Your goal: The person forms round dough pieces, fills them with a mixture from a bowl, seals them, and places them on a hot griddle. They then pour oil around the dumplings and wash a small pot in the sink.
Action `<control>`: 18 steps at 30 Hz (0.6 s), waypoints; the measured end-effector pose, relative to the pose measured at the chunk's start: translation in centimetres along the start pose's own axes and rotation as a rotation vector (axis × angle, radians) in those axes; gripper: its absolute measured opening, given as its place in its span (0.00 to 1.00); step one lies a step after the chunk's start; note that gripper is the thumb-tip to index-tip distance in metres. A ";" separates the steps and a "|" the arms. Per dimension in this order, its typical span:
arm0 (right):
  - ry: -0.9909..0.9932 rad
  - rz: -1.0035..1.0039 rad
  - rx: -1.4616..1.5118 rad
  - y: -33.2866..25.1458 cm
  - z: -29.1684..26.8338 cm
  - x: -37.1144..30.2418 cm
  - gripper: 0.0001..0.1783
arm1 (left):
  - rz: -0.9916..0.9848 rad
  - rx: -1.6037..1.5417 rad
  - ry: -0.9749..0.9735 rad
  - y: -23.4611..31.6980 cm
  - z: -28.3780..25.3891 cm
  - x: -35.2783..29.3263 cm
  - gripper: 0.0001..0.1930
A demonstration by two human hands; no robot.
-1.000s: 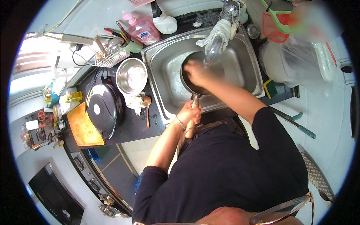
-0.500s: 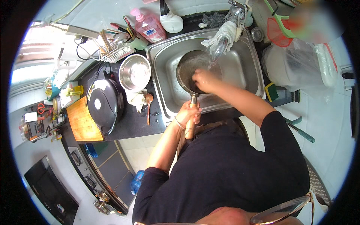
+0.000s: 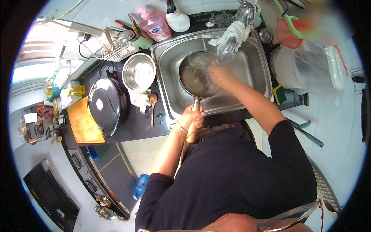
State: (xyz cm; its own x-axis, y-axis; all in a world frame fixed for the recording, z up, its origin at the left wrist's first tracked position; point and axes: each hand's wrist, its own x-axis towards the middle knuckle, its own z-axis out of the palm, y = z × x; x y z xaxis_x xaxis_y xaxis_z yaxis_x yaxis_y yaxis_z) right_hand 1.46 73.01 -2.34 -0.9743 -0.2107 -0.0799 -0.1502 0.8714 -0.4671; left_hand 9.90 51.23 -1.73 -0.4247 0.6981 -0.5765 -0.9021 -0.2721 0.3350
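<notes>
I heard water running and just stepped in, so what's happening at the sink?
A person is washing a dark frying pan in the steel sink. The left hand grips the pan's wooden handle at the sink's front edge, while the right hand rubs inside the pan, under the cloth-wrapped tap. Beside the sink on the dark counter are a steel bowl, a wooden spoon and a black lidded cooker.

pan point(image 3: 195, 75) in sink point(image 3: 255, 83), my left hand point(image 3: 192, 118) on its handle at near edge, right hand point(image 3: 216, 73) inside; bowl point(image 3: 139, 72) left of sink, soap bottle point(image 3: 154, 25) far behind.
</notes>
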 end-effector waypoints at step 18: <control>0.510 0.162 1.016 0.9 -0.8 -6.4 0.12 | -0.051 -0.091 -0.107 -1.0 -1.5 -1.2 0.09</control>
State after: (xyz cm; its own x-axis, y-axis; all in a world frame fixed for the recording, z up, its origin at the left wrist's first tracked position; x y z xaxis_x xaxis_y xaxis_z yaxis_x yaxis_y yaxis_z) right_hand 7.39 75.51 -1.50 -0.9593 0.2771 0.0541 -0.0381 0.0626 -0.9973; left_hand 11.15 49.69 -2.45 -0.3721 0.7777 -0.5066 -0.9275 -0.2901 0.2359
